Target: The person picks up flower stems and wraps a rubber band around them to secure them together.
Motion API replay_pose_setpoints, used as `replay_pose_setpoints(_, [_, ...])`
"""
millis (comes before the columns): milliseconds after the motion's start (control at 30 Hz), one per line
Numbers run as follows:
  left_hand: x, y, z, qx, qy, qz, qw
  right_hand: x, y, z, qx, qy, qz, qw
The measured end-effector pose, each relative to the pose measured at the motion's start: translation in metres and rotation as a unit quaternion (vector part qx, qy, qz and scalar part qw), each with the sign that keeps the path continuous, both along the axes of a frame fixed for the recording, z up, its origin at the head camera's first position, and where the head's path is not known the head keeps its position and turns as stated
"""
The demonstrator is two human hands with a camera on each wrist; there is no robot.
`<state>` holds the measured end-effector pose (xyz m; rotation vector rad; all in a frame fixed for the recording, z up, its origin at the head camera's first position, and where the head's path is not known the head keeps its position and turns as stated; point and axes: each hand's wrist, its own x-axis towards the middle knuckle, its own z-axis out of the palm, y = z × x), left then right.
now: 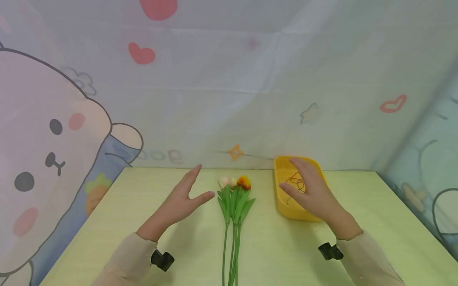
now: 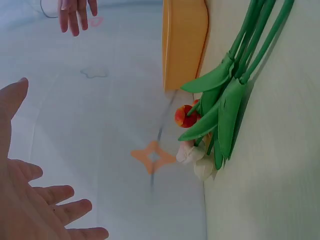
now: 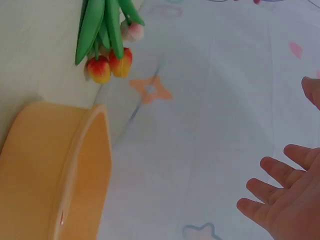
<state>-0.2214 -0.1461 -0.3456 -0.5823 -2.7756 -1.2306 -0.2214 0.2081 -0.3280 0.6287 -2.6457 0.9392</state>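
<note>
Several artificial tulips [image 1: 234,206] lie together on the table, blooms toward the back and long green stems toward the front. Their heads are pale pink, white and orange-red, as the left wrist view shows at the orange-red bloom [image 2: 185,116]. To their left my left hand [image 1: 182,202] hovers with fingers extended and thumb spread, holding nothing. My right hand [image 1: 315,190] is held in the air on the other side, fingers straight and thumb apart, also holding nothing. In the head view it partly covers a yellow basket [image 1: 298,214], inside which thin reddish loops [image 1: 296,180] are visible.
The pale yellow-green table [image 1: 143,206] ends at a hanging cloth [image 1: 222,99] printed with hearts, stars and a large cartoon bear. Another cloth side [image 1: 436,159] borders the table on the right. A small black camera sits at each wrist.
</note>
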Motion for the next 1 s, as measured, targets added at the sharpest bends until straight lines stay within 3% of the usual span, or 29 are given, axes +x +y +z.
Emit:
replay_pose_setpoints(200, [-0.001,0.016,-0.010,0.053,-0.041,0.015,0.9976,0.001,-0.023,-0.009,-0.033,-0.015,-0.008,0.999])
replay_pose_setpoints(400, [-0.002,0.030,-0.028,0.090,-0.051,0.027,0.9942,0.001,-0.045,-0.023,-0.066,-0.038,-0.003,0.997])
replay_pose_setpoints(733, [-0.004,0.045,-0.056,0.125,-0.082,0.032,0.9883,0.000,-0.067,-0.053,-0.087,-0.069,0.003,0.994])
replay_pose_setpoints(1000, [-0.003,0.050,-0.069,0.131,-0.097,0.027,0.9863,-0.001,-0.077,-0.072,-0.109,-0.120,0.011,0.987])
